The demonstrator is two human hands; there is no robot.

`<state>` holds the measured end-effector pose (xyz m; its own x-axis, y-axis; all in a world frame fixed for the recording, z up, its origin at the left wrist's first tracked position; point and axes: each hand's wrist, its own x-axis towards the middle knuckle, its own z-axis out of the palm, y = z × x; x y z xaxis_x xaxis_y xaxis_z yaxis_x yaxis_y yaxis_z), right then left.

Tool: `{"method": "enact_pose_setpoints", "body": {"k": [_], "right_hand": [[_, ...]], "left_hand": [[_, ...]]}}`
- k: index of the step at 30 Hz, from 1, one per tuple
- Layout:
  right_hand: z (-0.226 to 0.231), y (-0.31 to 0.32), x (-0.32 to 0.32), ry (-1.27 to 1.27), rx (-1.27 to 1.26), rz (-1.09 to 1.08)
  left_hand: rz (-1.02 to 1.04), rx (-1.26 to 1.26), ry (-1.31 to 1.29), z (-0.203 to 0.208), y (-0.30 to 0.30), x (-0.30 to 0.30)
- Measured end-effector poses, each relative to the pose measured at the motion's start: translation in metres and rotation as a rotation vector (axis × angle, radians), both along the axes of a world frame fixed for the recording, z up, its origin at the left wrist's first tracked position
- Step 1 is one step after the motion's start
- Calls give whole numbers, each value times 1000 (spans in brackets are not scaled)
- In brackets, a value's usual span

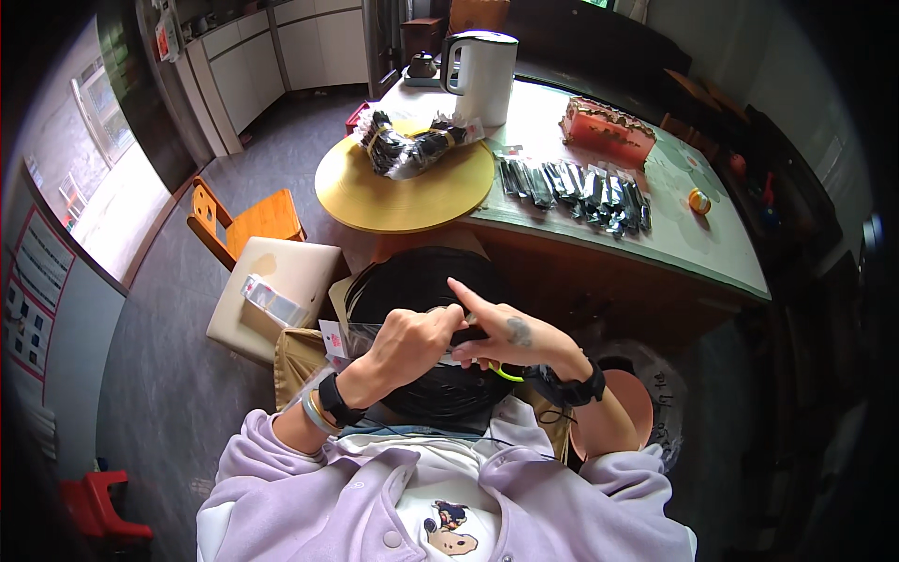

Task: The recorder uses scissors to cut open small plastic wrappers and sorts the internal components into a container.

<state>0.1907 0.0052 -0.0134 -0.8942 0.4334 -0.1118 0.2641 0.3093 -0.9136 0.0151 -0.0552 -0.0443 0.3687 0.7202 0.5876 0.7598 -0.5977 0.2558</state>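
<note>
Over my lap, my left hand [412,342] is closed, knuckles up, its fingertips meeting my right hand; what it pinches is hidden. My right hand [520,339] grips a small black bundle [468,335], seemingly coiled cable, between thumb and lower fingers, with one finger stretched out forward. Just below the right hand shows a yellow-green loop [507,373], perhaps a scissors handle; whether a finger is through it I cannot tell. Beneath both hands lies a large mass of black coiled cable [421,276]. A clear plastic bag with a white and pink card [332,339] lies beside my left hand.
Ahead, a table [721,248] bears a yellow round board [403,211] with bundled packets [407,150], a row of small packets [576,192], a kettle [487,80], a pink box [609,131] and a ball [699,201]. A cream stool [248,314] stands left, a pink bin [627,412] right.
</note>
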Motion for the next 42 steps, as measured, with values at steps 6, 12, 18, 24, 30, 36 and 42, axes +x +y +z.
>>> {"method": "enact_pose_setpoints", "body": {"k": [6,12,18,24,30,36,42], "right_hand": [[-18,-1,9,263,-342,-315],[-28,-5,7,403,-244,-444],[-23,-5,8,404,-230,-500],[-18,-7,7,397,-238,-466],[-18,-7,7,413,-288,-414],[-10,-3,10,333,-380,-405],[-18,0,10,373,-322,-423]], "left_hand": [[91,8,49,1,2,-8],[89,66,44,4,3,-10],[89,30,-4,6,1,-8],[85,17,-107,8,0,-8],[98,21,-107,9,-1,-10],[61,25,-107,11,-1,-9],[79,1,-111,13,-2,-6]]}}
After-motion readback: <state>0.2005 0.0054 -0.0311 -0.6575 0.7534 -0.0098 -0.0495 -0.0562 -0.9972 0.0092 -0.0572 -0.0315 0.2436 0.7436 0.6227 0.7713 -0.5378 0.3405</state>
